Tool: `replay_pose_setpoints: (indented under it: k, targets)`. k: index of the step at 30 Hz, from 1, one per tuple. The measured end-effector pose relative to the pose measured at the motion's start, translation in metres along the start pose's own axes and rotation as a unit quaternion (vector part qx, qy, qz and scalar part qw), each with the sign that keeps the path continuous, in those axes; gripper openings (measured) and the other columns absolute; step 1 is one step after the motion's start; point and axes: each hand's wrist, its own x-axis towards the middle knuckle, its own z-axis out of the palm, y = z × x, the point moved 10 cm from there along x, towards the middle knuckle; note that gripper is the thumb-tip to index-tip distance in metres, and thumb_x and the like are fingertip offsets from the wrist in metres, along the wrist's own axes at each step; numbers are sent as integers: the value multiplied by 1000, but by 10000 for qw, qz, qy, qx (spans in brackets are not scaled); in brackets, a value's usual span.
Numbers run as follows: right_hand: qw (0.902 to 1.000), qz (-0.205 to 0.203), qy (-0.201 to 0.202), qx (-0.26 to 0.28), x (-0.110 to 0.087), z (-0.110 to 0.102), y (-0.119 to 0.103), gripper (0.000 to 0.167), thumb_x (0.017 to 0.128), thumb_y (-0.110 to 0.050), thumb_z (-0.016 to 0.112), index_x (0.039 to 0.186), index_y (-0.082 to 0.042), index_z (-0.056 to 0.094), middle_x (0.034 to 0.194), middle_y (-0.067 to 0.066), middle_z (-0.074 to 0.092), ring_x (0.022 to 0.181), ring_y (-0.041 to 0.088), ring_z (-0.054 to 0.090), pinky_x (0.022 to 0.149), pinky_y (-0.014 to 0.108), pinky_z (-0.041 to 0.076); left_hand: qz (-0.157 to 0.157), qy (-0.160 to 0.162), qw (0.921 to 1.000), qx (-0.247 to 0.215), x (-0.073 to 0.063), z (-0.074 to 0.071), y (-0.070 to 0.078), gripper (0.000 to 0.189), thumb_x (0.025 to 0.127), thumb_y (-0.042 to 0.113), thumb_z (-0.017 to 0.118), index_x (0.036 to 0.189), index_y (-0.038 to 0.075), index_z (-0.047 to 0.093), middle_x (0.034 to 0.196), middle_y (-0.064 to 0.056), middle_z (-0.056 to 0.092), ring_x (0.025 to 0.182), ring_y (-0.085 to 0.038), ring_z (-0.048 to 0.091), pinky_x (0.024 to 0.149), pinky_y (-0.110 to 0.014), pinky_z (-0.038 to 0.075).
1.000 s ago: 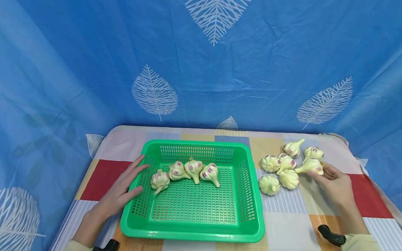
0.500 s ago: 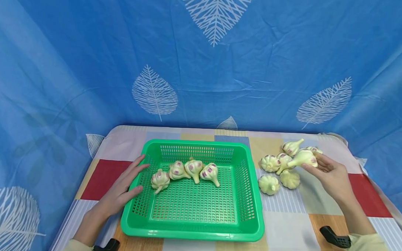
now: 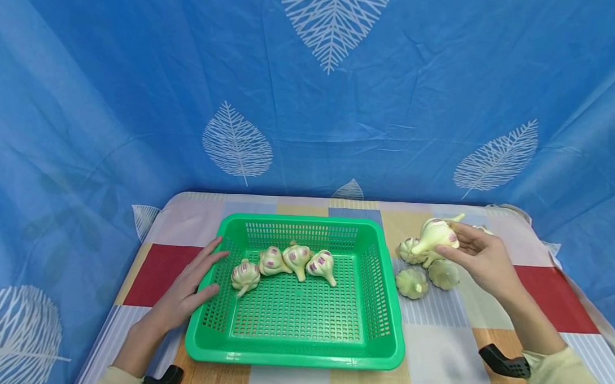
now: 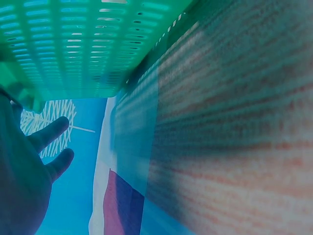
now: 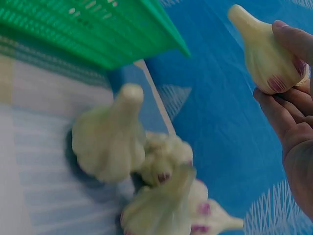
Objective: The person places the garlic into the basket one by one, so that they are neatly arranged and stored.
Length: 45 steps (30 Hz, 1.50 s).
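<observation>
My right hand (image 3: pixel 480 257) pinches a garlic bulb (image 3: pixel 438 235) between thumb and fingers, held above the other bulbs on the right of the table. In the right wrist view that held bulb (image 5: pixel 274 58) shows purple streaks and a thick stem. Below it lie several more garlic bulbs (image 3: pixel 412 283), partly hidden by the hand and the held one. My left hand (image 3: pixel 184 292) rests at the left rim of a green plastic basket (image 3: pixel 293 361), fingers straight and spread. Inside the basket a row of several garlic bulbs (image 3: pixel 296 259) lies toward the back left.
A patchwork-patterned cloth (image 3: pixel 434 349) covers the table. Behind it hangs a blue curtain (image 3: pixel 309 130) with white leaf prints. The basket's right wall stands between its inside and the loose bulbs.
My right hand has lifted one garlic bulb from the right-hand group and moved it left toward the basket. The left hand and the basket stay in place.
</observation>
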Motion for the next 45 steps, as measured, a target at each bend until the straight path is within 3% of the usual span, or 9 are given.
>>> replay_pose_setpoints:
  k: [2,5,8,13,19,28,36,41,45]
  targets:
    - [9999,-69,-145,38,2,7,-8,58,93,-13,74,142,8,51,128,1,61,97,-6,61,78,12,50,8,-8,10000,-2,0,0,0,65,90,12,62,152,8,42,167,-5,17,149,-28,19,102,-76,26]
    - [9987,-140,-462,148,4,20,-21,58,93,-11,74,142,7,51,137,22,57,99,-6,61,78,13,51,14,-19,10000,-9,1,0,0,66,90,12,63,152,9,42,167,-5,16,149,-28,19,102,-76,26]
    - [9961,-186,-761,397,6,35,-34,58,92,-9,74,142,9,51,138,31,54,100,-4,62,78,16,52,19,-20,10000,-9,1,0,0,66,90,12,63,153,10,42,167,-5,17,149,-28,19,102,-76,26]
    - [9872,-292,-1291,892,9,65,-54,56,92,-6,74,140,10,52,125,28,62,97,8,68,77,26,57,29,-21,10000,-21,1,0,0,66,90,11,63,152,9,42,167,-5,17,149,-27,19,102,-76,26]
    - [9698,-471,-1986,1337,6,102,-75,57,90,-6,75,139,12,51,121,25,65,99,16,71,78,32,58,37,-40,10000,-51,1,1,1,66,90,10,62,152,8,42,167,-4,16,149,-28,19,102,-75,27]
    - [9531,-714,-2553,1457,12,141,-105,61,87,-12,81,138,8,55,121,16,68,104,21,70,85,33,56,7,-31,10000,-69,2,0,0,66,89,12,63,152,9,43,167,-4,17,149,-26,20,101,-74,30]
    - [9390,-823,-3040,1383,22,177,-129,58,86,-21,82,137,-3,61,120,7,71,107,19,69,87,35,56,7,-23,10000,-74,2,-2,0,65,89,11,62,151,7,43,167,-5,18,149,-27,20,101,-74,29]
    - [9243,-874,-3518,1195,24,210,-135,57,87,-25,81,137,-5,61,120,6,71,108,18,69,85,32,57,-2,-17,10000,-79,2,-3,1,65,90,11,62,151,7,43,167,-6,17,149,-27,20,101,-75,28]
    - [9057,-1127,-3940,1084,23,238,-140,56,89,-25,79,137,-2,61,119,6,71,109,16,68,86,29,56,-18,-36,9999,-111,3,-3,2,65,90,10,62,151,7,43,167,-5,17,149,-27,19,101,-75,28]
